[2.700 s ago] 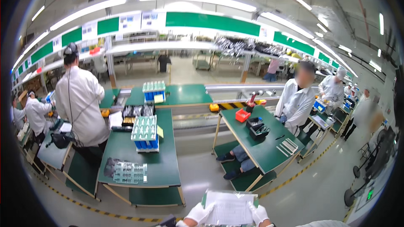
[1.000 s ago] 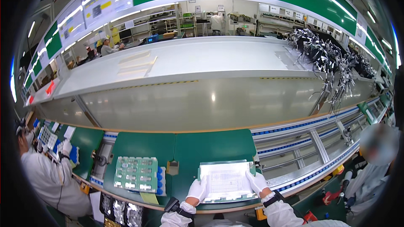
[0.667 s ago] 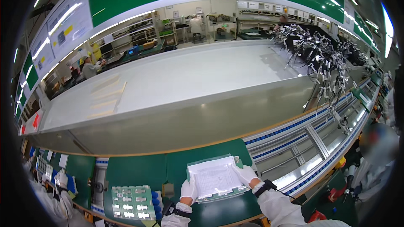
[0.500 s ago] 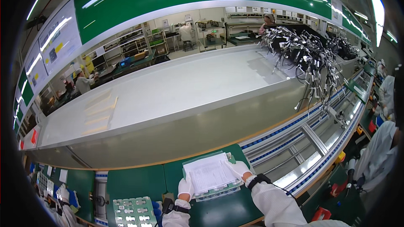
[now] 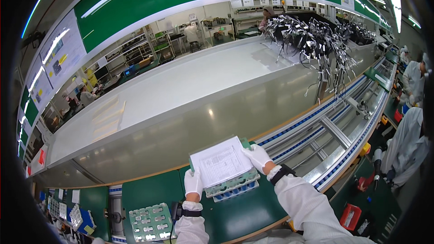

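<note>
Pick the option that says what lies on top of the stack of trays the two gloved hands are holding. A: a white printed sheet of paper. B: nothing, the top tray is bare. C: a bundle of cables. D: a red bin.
A: a white printed sheet covers the top of the tray stack, with the left hand and right hand gripping its sides above the green bench.

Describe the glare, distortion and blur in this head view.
Head view: fisheye bends the long white shelf and conveyor rails into arcs; ceiling lights glare off the shelf's underside; black vignette rings the rim; the printed sheet and both gloved hands look sharp.
</note>
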The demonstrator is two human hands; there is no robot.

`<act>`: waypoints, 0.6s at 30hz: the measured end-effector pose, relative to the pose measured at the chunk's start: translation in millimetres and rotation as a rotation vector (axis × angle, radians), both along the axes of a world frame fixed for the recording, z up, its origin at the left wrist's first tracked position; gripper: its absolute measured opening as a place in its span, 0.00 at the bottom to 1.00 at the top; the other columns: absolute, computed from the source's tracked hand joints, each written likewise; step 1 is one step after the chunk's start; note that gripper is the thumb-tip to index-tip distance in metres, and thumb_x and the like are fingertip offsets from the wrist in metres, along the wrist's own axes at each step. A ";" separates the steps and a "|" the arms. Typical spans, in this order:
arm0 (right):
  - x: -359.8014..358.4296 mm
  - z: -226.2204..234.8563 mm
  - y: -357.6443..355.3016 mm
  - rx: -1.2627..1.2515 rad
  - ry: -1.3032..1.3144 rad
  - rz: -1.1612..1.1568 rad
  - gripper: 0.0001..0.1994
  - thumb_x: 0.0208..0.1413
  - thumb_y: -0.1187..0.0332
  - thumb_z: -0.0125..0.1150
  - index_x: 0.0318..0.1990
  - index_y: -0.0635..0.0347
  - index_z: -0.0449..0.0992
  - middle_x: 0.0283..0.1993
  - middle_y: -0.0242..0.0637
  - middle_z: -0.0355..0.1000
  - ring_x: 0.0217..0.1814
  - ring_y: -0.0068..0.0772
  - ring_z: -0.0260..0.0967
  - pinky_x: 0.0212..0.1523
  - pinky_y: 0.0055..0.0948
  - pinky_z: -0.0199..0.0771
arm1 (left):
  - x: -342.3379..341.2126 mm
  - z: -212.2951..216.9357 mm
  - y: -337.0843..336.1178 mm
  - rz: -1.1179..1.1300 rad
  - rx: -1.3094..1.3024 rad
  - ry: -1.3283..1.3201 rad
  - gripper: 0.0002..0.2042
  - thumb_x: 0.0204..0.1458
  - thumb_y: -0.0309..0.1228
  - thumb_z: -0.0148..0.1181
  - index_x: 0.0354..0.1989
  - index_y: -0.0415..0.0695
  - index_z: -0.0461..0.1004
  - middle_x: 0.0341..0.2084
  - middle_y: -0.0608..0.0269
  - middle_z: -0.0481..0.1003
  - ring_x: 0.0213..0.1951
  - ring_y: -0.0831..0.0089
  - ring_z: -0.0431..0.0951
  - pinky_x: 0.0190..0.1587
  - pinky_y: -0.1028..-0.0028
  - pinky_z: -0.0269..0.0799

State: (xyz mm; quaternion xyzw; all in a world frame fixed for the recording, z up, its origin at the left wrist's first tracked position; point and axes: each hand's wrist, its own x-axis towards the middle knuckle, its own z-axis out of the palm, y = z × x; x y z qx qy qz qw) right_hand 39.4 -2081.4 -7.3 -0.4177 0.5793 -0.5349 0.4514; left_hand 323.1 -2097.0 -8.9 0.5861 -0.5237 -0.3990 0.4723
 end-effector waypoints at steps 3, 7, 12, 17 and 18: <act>1.2 30.7 48.4 -0.027 -0.109 0.115 0.17 0.65 0.60 0.59 0.45 0.69 0.76 0.39 0.35 0.76 0.39 0.21 0.71 0.42 0.25 0.72 | 7.2 19.6 39.9 -0.062 -0.003 0.152 0.16 0.65 0.36 0.55 0.49 0.32 0.72 0.39 0.56 0.79 0.38 0.71 0.78 0.42 0.71 0.73; 7.7 6.9 150.8 0.009 0.007 0.178 0.18 0.66 0.57 0.59 0.46 0.68 0.76 0.39 0.31 0.76 0.40 0.19 0.67 0.43 0.24 0.71 | 41.8 -32.2 139.3 -0.199 0.340 0.464 0.17 0.66 0.38 0.55 0.52 0.35 0.72 0.46 0.53 0.77 0.44 0.69 0.79 0.49 0.69 0.75; 5.4 -96.3 250.0 0.370 -0.265 0.178 0.16 0.67 0.57 0.56 0.47 0.64 0.77 0.39 0.28 0.76 0.39 0.22 0.70 0.40 0.23 0.70 | 33.4 -123.0 251.6 -0.101 0.773 0.850 0.27 0.66 0.47 0.52 0.65 0.41 0.65 0.56 0.56 0.75 0.56 0.55 0.75 0.54 0.54 0.74; 10.0 -73.5 254.8 0.644 -0.618 0.057 0.20 0.68 0.49 0.51 0.49 0.56 0.76 0.37 0.29 0.75 0.35 0.26 0.71 0.33 0.29 0.67 | 34.2 -101.2 233.7 -0.206 0.910 0.894 0.42 0.58 0.71 0.37 0.62 0.45 0.70 0.54 0.57 0.76 0.46 0.58 0.76 0.43 0.61 0.72; 3.9 -85.6 250.3 0.679 -0.527 0.067 0.21 0.67 0.44 0.49 0.49 0.52 0.75 0.40 0.30 0.74 0.38 0.27 0.70 0.35 0.34 0.69 | 25.9 -98.8 229.7 -0.172 0.892 0.886 0.42 0.58 0.72 0.37 0.61 0.44 0.70 0.50 0.57 0.77 0.44 0.59 0.76 0.42 0.61 0.72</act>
